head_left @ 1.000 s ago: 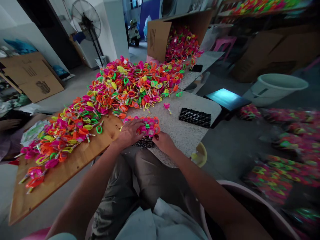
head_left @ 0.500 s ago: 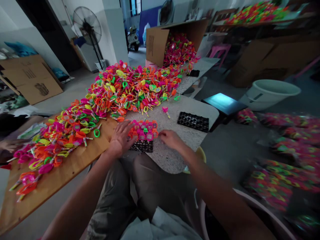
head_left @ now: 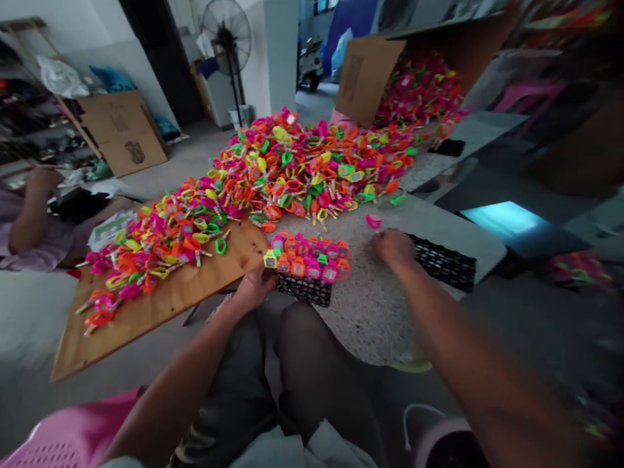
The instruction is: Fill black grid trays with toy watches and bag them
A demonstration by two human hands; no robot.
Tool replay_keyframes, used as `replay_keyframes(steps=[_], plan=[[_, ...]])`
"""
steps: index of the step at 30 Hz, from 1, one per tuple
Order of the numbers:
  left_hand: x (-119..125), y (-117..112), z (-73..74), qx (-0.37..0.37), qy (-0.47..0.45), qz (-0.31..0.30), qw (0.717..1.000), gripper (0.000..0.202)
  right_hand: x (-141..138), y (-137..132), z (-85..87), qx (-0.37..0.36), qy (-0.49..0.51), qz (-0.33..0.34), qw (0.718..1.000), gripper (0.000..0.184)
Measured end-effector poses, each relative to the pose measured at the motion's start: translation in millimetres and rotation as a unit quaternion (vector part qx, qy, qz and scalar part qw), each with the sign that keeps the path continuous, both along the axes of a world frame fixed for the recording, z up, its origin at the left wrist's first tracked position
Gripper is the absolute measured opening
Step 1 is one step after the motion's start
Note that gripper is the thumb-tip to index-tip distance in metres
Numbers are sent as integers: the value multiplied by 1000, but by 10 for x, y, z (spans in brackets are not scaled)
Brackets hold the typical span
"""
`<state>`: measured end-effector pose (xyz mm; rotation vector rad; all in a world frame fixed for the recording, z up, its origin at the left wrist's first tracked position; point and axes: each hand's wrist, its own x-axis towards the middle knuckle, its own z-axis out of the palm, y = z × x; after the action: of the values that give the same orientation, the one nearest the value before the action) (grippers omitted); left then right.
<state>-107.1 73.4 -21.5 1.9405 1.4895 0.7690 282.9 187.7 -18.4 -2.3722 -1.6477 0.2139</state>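
A black grid tray (head_left: 305, 290) filled with pink, orange and yellow toy rings lies at the near edge of the speckled table (head_left: 370, 305). My left hand (head_left: 255, 286) grips the tray's near left corner, fingers curled round it. My right hand (head_left: 392, 246) has reached out to the right and rests closed at the left end of a second, bare black grid tray (head_left: 446, 265). A single pink toy (head_left: 374, 221) lies just beyond that hand. A big heap of bright toy rings (head_left: 292, 169) covers the table and a wooden board (head_left: 160, 305) to the left.
An open cardboard box (head_left: 370, 75) spills more toys at the far end. Another person's arm (head_left: 36, 208) shows at the left. A pink basket (head_left: 63, 435) sits at the bottom left, a fan (head_left: 227, 29) stands behind, and a low stool (head_left: 507, 224) is to the right.
My right hand left the filled tray and moved right to the second black tray. My left hand slid from the toys' top to the tray's near left corner. The view swung left.
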Motion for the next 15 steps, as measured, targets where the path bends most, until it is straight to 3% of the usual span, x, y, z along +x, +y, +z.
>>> replay_keyframes(steps=[2, 4, 6, 9, 11, 15], plan=[[3, 71, 2, -6, 10, -25, 1000, 24, 59, -205, 51, 57, 44, -27, 997, 30], [24, 140, 3, -3, 28, -52, 998, 21, 69, -502, 138, 130, 166, -47, 976, 26], [85, 203, 3, -4, 40, -78, 996, 21, -20, -866, 239, 186, 335, -60, 922, 23], [266, 285, 7, -13, 47, -98, 994, 21, -369, -1396, 337, 211, 495, -7, 843, 27], [426, 322, 7, -21, 43, -96, 994, 20, -688, -1631, 320, 152, 529, 49, 834, 34], [702, 330, -41, -18, -6, -86, 996, 22, -1201, -1704, 102, 52, 491, 99, 864, 42]])
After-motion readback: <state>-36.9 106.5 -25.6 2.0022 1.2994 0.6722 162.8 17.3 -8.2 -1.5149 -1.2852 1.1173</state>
